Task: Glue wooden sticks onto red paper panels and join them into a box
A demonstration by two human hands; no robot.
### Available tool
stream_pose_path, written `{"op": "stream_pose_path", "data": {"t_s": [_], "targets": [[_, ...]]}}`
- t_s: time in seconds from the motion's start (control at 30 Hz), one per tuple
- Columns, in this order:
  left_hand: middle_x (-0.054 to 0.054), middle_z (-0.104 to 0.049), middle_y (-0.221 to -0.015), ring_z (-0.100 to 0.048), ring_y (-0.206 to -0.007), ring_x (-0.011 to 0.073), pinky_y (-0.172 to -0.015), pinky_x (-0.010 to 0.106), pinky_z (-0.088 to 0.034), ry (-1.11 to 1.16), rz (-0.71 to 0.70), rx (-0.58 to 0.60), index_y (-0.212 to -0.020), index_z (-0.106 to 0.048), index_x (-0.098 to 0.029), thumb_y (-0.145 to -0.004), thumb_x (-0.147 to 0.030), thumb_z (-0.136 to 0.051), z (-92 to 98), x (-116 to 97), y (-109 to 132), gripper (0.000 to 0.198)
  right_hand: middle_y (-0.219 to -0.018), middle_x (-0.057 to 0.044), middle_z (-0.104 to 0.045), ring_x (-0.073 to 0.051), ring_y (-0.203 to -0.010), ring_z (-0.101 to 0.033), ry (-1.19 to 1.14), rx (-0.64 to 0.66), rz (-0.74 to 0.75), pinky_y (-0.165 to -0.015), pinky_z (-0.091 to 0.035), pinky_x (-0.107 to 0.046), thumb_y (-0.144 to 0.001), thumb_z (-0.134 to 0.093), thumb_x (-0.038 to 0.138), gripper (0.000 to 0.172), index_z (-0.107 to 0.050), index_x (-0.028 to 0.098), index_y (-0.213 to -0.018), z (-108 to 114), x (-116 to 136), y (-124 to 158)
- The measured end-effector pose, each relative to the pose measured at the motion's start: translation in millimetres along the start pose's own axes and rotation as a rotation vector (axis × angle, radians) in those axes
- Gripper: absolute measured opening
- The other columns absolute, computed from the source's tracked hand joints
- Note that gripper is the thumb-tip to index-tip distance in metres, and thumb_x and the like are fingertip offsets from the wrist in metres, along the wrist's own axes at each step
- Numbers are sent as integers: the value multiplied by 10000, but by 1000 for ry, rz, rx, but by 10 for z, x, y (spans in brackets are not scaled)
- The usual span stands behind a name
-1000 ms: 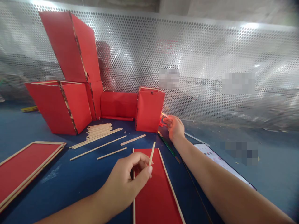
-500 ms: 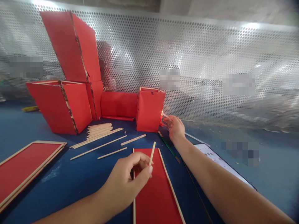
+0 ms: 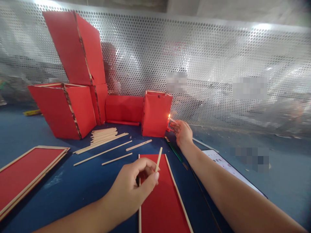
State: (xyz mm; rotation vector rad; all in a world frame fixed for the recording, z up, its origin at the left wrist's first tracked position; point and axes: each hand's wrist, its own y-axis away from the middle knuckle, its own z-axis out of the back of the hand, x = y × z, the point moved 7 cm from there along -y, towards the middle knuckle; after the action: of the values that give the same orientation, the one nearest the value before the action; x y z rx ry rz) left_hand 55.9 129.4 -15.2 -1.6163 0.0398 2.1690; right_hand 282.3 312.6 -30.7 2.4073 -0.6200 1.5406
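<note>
Head view: stick [image 3: 158,158] pinched in left hand [image 3: 131,189].

- No word, number or brand can be read anywhere in view.
- The phone [image 3: 227,165], lying toward the right edge of the blue table [image 3: 279,184], shows a lit screen with small marks, too small to read.
- Pixelated patches [image 3: 176,82] on the perforated metal screen [image 3: 218,55] along the table's far edge hide whatever stands there.
</note>
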Motion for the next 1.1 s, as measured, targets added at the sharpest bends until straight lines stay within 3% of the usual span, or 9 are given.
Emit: {"op": "stream_pose_path", "data": {"t_s": [0.13,0.27,0.37,0.47,0.57,0.7,0.77,0.9,1.1], "targets": [[8,-690,-735,-632,-683,196,-636,313,-470,-6,-12,12,-924,-626,-225,-908,-384,-539,3,6,-8,182,-1079,-60,-682,-171,-845,-681,-21,-10,34,-718,-597,-335,-989,-624,329,248,-639,152,-1162,42,195,73],[6,-690,-734,-633,-694,204,-653,321,-459,68,31,6,-986,-609,-219,-884,-418,-580,28,10,21,225,-952,-29,-678,-145,-754,-658,-52,-17,134,-652,-562,-291,-994,-597,332,205,-642,152,-1083,61,650,242],[3,-700,-710,-631,-692,204,-673,323,-452,228,108,-17,-982,-611,-210,-826,-444,-637,35,15,61,283,-767,13,-664,-121,-661,-631,-46,58,198,-588,-505,-240,-967,-542,261,128,-654,203,-945,-13,955,545],[6,-717,-711,-642,-690,191,-711,320,-472,345,152,-53,-950,-607,-205,-771,-464,-655,26,-17,92,318,-695,-1,-685,-141,-675,-648,22,226,231,-591,-500,-250,-848,-650,249,63,-698,209,-838,-41,1111,1029],[-2,-704,-665,-630,-636,166,-673,295,-471,414,196,-65,-895,-592,-207,-738,-467,-658,-22,-85,121,311,-754,-37,-749,-166,-743,-688,128,357,255,-654,-539,-261,-744,-783,244,104,-742,214,-835,134,1186,1551],[8,-684,-628,-537,-501,123,-504,248,-373,493,296,-28,-781,-575,-209,-780,-508,-601,-165,-211,197,300,-909,1,-794,-155,-844,-743,615,669,594,-764,-588,-239,-857,-705,205,192,-740,315,-1011,315,1266,2196],[10,-681,-655,-528,-506,114,-493,240,-350,529,324,1,-750,-582,-204,-788,-509,-613,-248,-269,243,309,-989,8,-793,-148,-919,-747,757,759,709,-808,-592,-219,-900,-656,182,266,-718,337,-1107,395,1202,2392],[-39,-590,-620,-508,-571,121,-562,251,-368,475,266,4,-752,-617,-201,-789,-472,-663,-319,-326,307,278,-1031,-5,-775,-134,-947,-741,756,718,679,-835,-600,-219,-1003,-511,191,257,-673,318,-1157,505,1030,2459],[-41,-539,-700,-475,-653,142,-657,284,-400,331,189,-19,-823,-635,-195,-809,-486,-669,-213,-293,346,294,-882,8,-763,-145,-794,-742,722,658,757,-701,-608,-223,-956,-583,210,136,-679,290,-1009,339,1038,2372]]}}
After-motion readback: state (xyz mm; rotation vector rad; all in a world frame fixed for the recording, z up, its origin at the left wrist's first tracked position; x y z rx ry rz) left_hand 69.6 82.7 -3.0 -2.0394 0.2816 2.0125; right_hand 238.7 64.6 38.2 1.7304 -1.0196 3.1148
